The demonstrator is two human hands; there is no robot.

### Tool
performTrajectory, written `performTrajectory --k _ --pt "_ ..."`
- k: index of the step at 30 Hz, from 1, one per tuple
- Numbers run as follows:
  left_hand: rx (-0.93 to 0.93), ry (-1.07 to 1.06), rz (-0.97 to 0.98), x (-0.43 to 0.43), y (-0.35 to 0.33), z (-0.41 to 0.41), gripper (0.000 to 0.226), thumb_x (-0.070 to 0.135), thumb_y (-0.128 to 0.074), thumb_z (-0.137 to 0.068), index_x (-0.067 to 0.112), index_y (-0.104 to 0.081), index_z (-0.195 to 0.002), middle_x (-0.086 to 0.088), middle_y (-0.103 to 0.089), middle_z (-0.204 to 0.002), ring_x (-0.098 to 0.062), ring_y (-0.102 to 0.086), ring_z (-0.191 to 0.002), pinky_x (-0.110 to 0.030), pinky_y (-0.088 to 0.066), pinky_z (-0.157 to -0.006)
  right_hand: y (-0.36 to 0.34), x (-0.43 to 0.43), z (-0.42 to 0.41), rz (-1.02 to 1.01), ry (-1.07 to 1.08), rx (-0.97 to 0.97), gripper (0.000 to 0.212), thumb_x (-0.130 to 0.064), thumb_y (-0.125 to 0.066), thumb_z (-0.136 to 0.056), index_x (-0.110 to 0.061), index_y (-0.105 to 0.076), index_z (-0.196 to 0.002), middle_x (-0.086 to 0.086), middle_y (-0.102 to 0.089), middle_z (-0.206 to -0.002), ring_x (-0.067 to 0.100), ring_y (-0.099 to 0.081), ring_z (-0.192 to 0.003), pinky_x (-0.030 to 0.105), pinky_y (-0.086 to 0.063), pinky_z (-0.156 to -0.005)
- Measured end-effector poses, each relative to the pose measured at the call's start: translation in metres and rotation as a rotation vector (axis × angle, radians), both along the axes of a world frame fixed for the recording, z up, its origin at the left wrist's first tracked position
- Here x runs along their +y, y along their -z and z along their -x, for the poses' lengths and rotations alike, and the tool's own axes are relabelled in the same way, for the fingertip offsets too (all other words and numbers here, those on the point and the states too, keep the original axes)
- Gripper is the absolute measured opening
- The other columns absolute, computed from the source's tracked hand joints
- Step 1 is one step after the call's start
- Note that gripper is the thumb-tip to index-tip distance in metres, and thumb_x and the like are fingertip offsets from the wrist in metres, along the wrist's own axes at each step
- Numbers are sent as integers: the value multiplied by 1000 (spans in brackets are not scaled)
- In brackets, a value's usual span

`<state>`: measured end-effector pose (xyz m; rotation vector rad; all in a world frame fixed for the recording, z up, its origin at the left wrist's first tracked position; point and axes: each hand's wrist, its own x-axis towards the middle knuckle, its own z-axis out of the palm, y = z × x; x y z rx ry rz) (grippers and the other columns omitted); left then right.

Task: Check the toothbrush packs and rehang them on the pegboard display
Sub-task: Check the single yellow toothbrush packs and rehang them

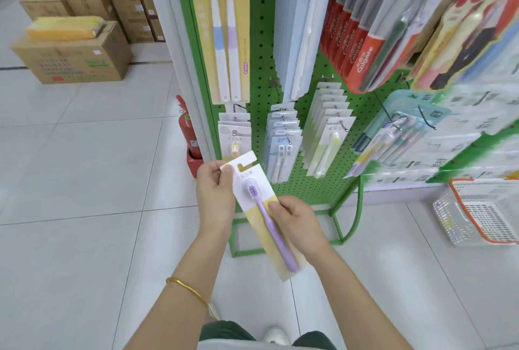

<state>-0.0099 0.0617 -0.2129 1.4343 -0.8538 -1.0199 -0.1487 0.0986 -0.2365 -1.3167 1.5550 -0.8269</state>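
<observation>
Low at the bottom edge of the frame are my dark shorts and one white shoe (276,335) on the pale floor tiles. My two forearms run up from there toward the centre, and a gold bangle (186,289) circles my left wrist.

My left hand (214,192) pinches the upper left corner of the toothbrush pack (250,165). The thumb is on the front beside the hook-shaped hang slot, with the other fingers curled behind the card. My right hand (297,220) grips the pack's right edge about halfway down, thumb laid on the front beside the purple toothbrush (273,233) and fingers folded behind.

The pack sits at the centre of the frame, face toward me, its top leaning left. It hangs on no peg and is held in front of the foot of the green pegboard (261,40).

Above it, rows of small packs (283,139) hang on hooks. A matching twin pack (224,26) hangs at upper centre, and red Colgate packs (362,60) at upper right.

A red fire extinguisher (186,127) stands just left of the display. Cardboard boxes (75,54) are stacked at upper left, and a white basket with an orange rim (483,215) sits on the floor at right.
</observation>
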Motion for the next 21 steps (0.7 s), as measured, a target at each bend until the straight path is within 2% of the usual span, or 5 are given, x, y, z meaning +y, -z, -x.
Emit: performTrajectory --k 7,12,16,19,21 --pt "-228 279 105 3 -22 39 54 23 -42 -101 14 -17 -149 16 -30 -137 27 -32 -106 9 -21 -86 -25 4 10 76 167 -231 27 -15 -52 -95 -2 -55 -72 -2 -47 -64 6 -42 -59 17 -35 -55" --pt "-329 362 136 3 -25 54 66 32 -39 -100 19 -1 -152 11 -8 -158 3 -12 -142 -12 -15 -110 -32 4 15 91 263 -331 27 -16 -53 -95 0 -54 -73 2 -47 -66 11 -41 -63 24 -35 -58" --pt "-434 519 97 16 -18 62 74 35 -42 -99 30 11 -150 18 -10 -154 18 -32 -121 -6 -28 -91 -32 1 19 66 355 -484 27 -20 -56 -93 6 -58 -86 9 -55 -77 17 -50 -74 33 -42 -72" --pt "-484 645 89 29 -12 64 76 37 -44 -98 34 12 -149 26 -2 -146 35 -16 -107 -1 -23 -89 -32 0 30 34 417 -558 18 -15 -55 -95 -10 -63 -80 5 -64 -78 15 -57 -77 27 -47 -74" --pt "-508 734 75 36 -7 66 77 36 -48 -97 39 10 -148 31 -9 -142 28 -16 -110 -7 -22 -93 -31 0 40 23 473 -633 23 -14 -55 -95 -14 -60 -72 0 -64 -68 15 -57 -70 27 -47 -70"
